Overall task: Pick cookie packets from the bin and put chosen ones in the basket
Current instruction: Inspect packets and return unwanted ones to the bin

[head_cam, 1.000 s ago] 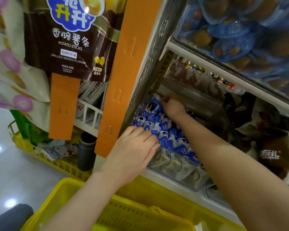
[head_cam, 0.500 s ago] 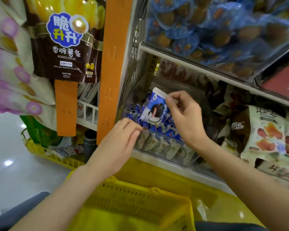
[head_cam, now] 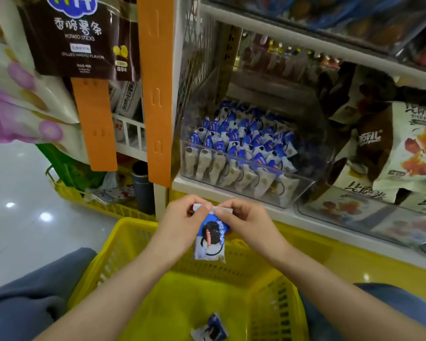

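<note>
Our left hand [head_cam: 182, 225] and right hand [head_cam: 251, 225] both pinch the crimped top edge of a blue-and-white cookie packet [head_cam: 210, 242], which hangs upright above the yellow basket [head_cam: 123, 254]. A second packet [head_cam: 210, 331] lies on the basket's floor. Farther right, on the white shelf [head_cam: 231, 193], the clear bin [head_cam: 256, 166] holds many similar packets.
</note>
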Tool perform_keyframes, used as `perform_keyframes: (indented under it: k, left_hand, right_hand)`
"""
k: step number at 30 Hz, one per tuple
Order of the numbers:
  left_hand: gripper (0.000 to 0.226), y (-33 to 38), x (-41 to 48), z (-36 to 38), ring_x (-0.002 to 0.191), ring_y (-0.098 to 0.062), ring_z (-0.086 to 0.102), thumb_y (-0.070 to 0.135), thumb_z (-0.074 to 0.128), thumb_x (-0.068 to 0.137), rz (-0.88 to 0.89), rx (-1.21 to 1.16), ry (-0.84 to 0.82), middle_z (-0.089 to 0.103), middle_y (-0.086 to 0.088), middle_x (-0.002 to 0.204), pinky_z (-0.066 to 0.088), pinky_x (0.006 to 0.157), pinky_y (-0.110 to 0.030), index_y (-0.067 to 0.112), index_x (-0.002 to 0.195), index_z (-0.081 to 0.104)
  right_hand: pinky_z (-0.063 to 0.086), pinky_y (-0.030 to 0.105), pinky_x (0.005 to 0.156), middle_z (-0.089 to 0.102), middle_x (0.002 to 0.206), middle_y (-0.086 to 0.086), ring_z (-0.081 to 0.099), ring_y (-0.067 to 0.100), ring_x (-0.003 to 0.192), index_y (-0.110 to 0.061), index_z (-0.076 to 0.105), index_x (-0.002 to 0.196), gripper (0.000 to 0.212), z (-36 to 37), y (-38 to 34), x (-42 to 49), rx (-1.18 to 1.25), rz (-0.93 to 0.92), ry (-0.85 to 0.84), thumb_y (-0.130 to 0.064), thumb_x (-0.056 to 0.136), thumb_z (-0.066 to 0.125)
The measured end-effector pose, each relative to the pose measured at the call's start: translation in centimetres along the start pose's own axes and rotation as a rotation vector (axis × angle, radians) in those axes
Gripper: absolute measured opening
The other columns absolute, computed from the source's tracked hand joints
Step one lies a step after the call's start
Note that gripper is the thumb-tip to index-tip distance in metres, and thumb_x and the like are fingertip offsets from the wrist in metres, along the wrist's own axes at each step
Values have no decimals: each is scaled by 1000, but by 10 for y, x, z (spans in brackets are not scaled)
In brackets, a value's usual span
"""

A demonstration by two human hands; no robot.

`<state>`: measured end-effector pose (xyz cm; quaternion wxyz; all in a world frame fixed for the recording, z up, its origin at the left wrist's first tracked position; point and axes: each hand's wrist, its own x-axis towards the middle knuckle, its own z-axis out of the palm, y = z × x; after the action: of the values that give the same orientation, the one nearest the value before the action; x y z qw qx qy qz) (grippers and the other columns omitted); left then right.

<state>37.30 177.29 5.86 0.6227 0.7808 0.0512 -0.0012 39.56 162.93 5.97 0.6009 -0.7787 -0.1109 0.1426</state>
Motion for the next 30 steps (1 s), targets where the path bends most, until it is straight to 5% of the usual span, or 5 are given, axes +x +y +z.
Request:
perform_keyframes:
  k: [3, 10, 20, 25, 30]
  left_hand:
    - [12, -3, 2, 8, 74, -14, 63, 15, 58, 89, -37, 20, 8, 67, -3, 78, 51, 66, -30, 17, 78, 63]
    - [16, -7, 5, 22, 63, -6, 66, 18, 54, 92, -264, -253, -27, 70, -8, 79, 49, 50, -16, 9, 88, 66]
    - [24, -8, -5, 23, 63, -7, 66, 10, 68, 79, -293, -368, -19, 70, -10, 90, 55, 57, -19, 6, 101, 61]
    - [26, -12, -4, 10, 67, -13, 63, 10, 69, 78, -219, -137, 55, 69, -8, 88, 54, 58, -23, 6, 103, 64]
    - [23, -13, 0, 2, 65, -20, 61, 21, 75, 74, -148, 178, -58, 67, -7, 83, 52, 70, -39, 13, 93, 65]
  right_hand:
    - [53, 18, 60, 68, 75, 4, 64, 5, 66, -15, 64, 78, 11, -3, 4, -1, 27, 22, 14, -10, 88, 60]
    - [44, 22, 64, 62, 78, -15, 57, 4, 76, -23, 66, 87, 9, -19, 4, -2, -737, -362, 80, -31, 88, 61]
    - [55, 21, 52, 60, 81, 10, 62, 14, 68, -15, 49, 84, 12, -25, 6, 1, 4, 94, 273, -7, 94, 49]
    - [53, 40, 78, 67, 95, 20, 63, 23, 82, -8, 48, 114, 27, -30, 7, -2, -99, 232, 53, 1, 89, 54]
    - [55, 28, 80, 67, 103, 3, 64, 16, 97, -18, 57, 103, 27, -27, 4, -8, -127, 225, -54, -15, 80, 70]
